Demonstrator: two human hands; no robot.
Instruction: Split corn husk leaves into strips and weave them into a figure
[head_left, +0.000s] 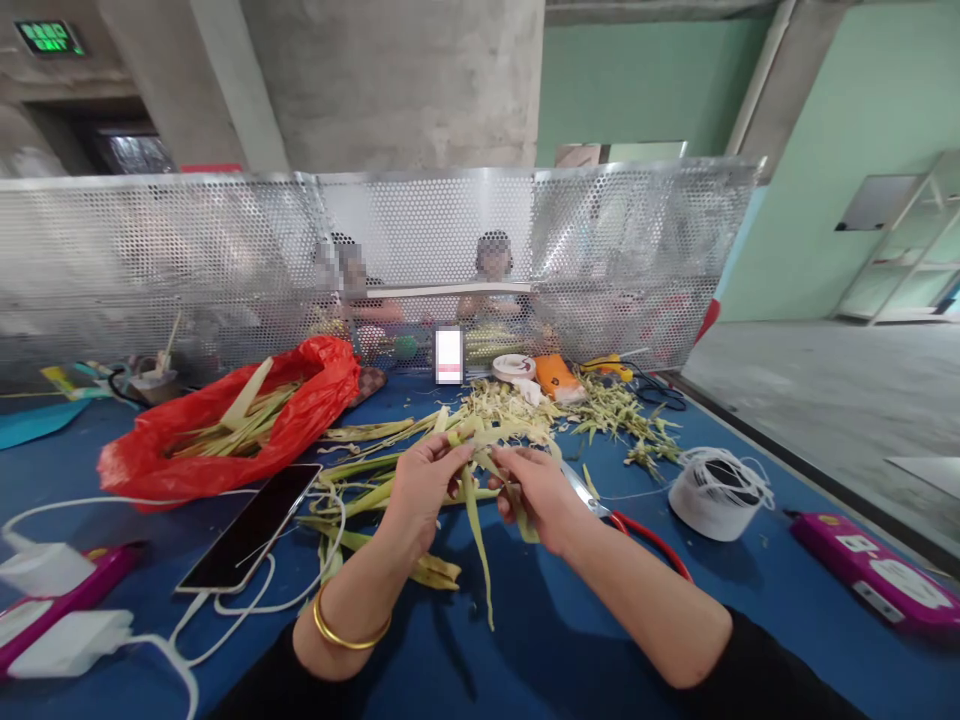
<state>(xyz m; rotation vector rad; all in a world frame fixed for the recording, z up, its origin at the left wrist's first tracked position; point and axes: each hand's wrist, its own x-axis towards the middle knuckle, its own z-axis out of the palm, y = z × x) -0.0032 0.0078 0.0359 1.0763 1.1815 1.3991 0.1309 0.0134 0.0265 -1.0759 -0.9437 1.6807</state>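
My left hand [420, 485] pinches pale green, husk-like leaf strips between thumb and fingers, over the middle of the table. Close beside it, my right hand [544, 490] has its fingers closed on the same bundle, and the two hands nearly meet. One long leaf strip [478, 540] hangs down between them, its thin end pointing toward me. Where the strips cross at the fingertips, the detail is too small to make out. Scissors with red handles [652, 542] lie partly behind my right forearm. More loose leaves [375, 497] are spread under and left of my left hand.
A red plastic bag [172, 484] of leaves stands left, near a phone [251, 530] with white cables. Trimmings [510, 400] lie beyond my hands. A white cord spool [712, 505] and a purple power strip [874, 570] are right. Two people sit behind a perforated screen [420, 230].
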